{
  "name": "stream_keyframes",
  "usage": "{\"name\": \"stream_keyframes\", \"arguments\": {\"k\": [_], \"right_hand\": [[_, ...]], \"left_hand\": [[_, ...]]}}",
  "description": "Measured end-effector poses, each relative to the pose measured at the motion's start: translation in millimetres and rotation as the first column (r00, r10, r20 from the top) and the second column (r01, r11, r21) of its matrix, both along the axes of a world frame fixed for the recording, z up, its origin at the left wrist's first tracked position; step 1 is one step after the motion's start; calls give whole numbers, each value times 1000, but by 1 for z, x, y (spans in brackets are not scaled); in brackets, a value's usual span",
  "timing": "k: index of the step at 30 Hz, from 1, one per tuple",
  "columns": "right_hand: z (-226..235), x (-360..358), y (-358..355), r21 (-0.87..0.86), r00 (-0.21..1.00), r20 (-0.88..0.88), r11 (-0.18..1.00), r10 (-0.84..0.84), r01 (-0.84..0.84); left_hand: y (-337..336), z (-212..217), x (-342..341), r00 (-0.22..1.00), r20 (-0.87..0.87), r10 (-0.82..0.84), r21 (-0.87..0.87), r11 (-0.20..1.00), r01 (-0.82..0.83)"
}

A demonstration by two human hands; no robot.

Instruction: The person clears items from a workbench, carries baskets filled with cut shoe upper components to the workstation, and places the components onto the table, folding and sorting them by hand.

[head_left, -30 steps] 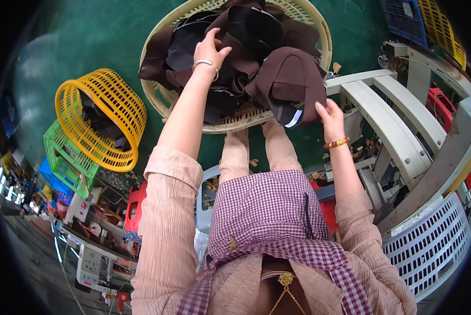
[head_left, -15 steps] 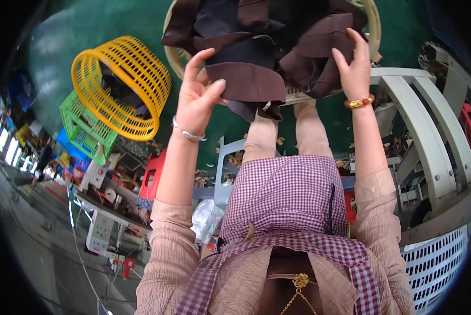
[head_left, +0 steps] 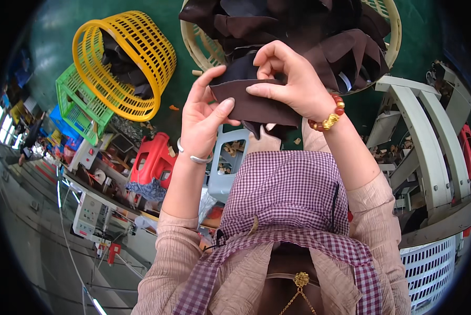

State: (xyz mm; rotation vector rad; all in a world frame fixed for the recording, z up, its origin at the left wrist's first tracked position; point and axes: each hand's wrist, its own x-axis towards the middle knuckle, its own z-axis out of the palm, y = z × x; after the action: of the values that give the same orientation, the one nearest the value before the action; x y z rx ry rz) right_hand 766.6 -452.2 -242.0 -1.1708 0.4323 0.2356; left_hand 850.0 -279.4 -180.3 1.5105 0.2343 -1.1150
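A dark brown fabric piece (head_left: 262,103) with a curved edge is held up in front of my lap. My left hand (head_left: 206,113) pinches its left end, thumb on the near face and fingers behind. My right hand (head_left: 293,84) grips its upper edge, thumb on top and fingers curled at the back. Black lining shows behind and below the piece. Just beyond my hands, a pale yellow basket (head_left: 395,39) is heaped with more brown and black fabric pieces (head_left: 351,52).
At the left a yellow basket (head_left: 164,55) with dark pieces inside leans on a green crate (head_left: 70,94). A red stool (head_left: 154,157) and a grey-blue stool (head_left: 222,181) stand near my legs. To the right are a grey metal frame (head_left: 424,131) and a white basket (head_left: 430,273). Scraps litter the floor.
My right hand has come from the heap on the right to the brown piece and taken hold of it. The left hand still holds the piece, and my view has shifted slightly.
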Motion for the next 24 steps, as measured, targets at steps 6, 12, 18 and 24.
{"name": "stream_keyframes", "arguments": {"k": [6,12,18,24], "right_hand": [[7,-11,7,56,999,29,998,-33,31],[10,-13,9,9,999,43,999,-31,31],[10,-15,5,7,999,22,1000,29,-29],[8,-22,7,-39,997,64,998,47,-44]], "left_hand": [[0,15,-9,998,50,-46,92,995,41],[-3,19,-9,998,23,-63,120,991,59],[-7,19,-10,996,50,-70,122,990,64],[-6,16,-15,991,61,-116,144,984,106]]}}
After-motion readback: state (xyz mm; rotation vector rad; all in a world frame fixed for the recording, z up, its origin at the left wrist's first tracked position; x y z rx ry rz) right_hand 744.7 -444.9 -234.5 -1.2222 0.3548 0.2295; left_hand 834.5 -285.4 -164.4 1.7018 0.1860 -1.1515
